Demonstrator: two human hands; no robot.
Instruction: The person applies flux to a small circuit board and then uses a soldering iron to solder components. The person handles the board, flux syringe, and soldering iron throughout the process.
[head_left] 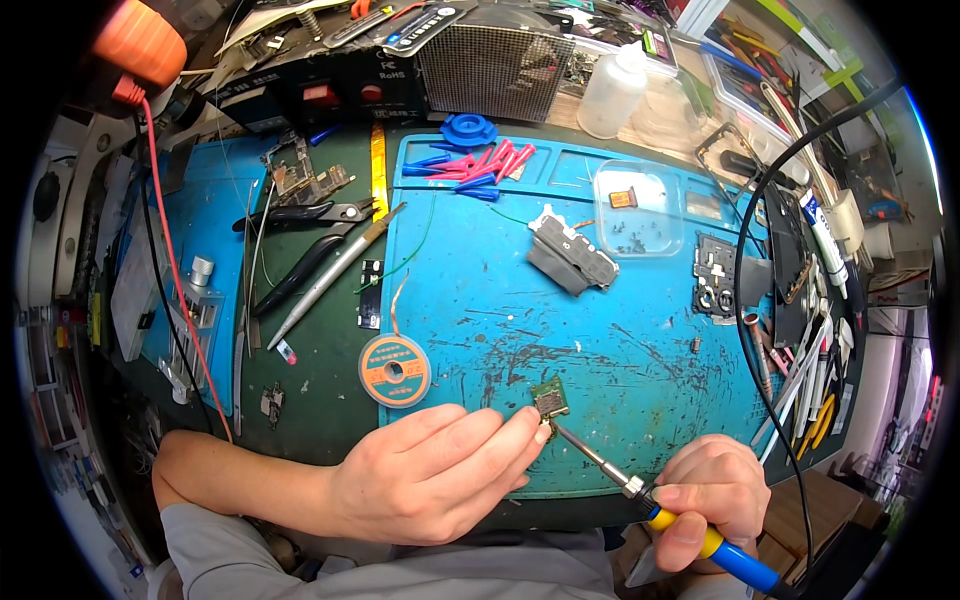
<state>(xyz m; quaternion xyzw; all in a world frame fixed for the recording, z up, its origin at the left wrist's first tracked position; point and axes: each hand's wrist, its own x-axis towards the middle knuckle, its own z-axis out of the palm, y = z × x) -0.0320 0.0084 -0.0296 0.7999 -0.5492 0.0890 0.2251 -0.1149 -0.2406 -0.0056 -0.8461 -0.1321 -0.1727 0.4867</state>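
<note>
- Nearest to the camera is your grey clothing (450, 580), and above it are both your hands.
- Your right hand (715, 495) has its fingers and thumb closed around the yellow and blue handle of the soldering iron (634, 488).
- Your left hand (430, 480) has its fingers gathered together, with their tips at the near edge of the small green board (549, 397). Its thumb is hidden, so I cannot tell if you pinch this board or only steady it.
- This board is over the near part of the blue mat (480, 330), just beyond your left fingertips. The tip of the iron is at its near edge, but I cannot tell if the metal touches.
- Judging from this, the work on the board is in the middle: the iron is brought to its place, but no finished joint can be made out. The soldering at this edge is probably what is left.
- The round spool (375, 373) lies beyond your left wrist, not held by you.
</note>
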